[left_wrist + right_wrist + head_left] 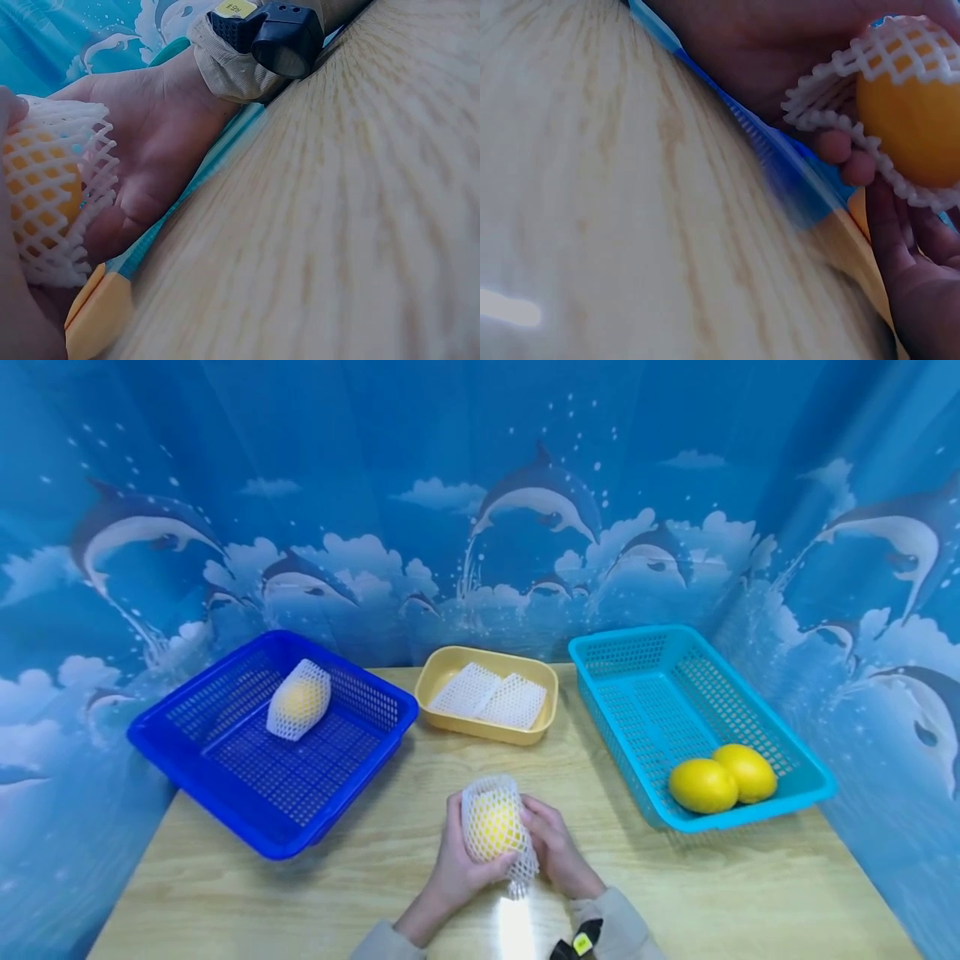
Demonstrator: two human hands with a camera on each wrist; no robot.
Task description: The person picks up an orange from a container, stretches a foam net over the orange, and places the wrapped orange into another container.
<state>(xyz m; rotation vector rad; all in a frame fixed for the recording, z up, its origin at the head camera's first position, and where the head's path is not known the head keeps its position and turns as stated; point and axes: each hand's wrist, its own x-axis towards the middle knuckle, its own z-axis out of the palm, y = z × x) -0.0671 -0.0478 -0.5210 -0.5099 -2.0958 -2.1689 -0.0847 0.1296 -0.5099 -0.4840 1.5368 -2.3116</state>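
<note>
Low over the table's front middle, a yellow mango (497, 827) sits inside a white foam net sleeve (525, 866), held by both hands. My left hand (467, 867) cups it from the left, with the thumb across its near side. From the right, my right hand (557, 850) grips the sleeve and the fruit's side; its fingers are partly hidden behind the net. In the right wrist view the mango (907, 127) shows bare through a gap in the net. A loose end of the sleeve hangs toward the near side.
At the left, a dark blue basket (191, 770) contains one netted mango (300, 700). A tan tray (480, 729) with two flat foam sleeves (512, 702) stands at the back middle. To the right, a turquoise basket (637, 693) holds two bare mangoes (703, 786). A dolphin-print curtain (420, 485) surrounds the table.
</note>
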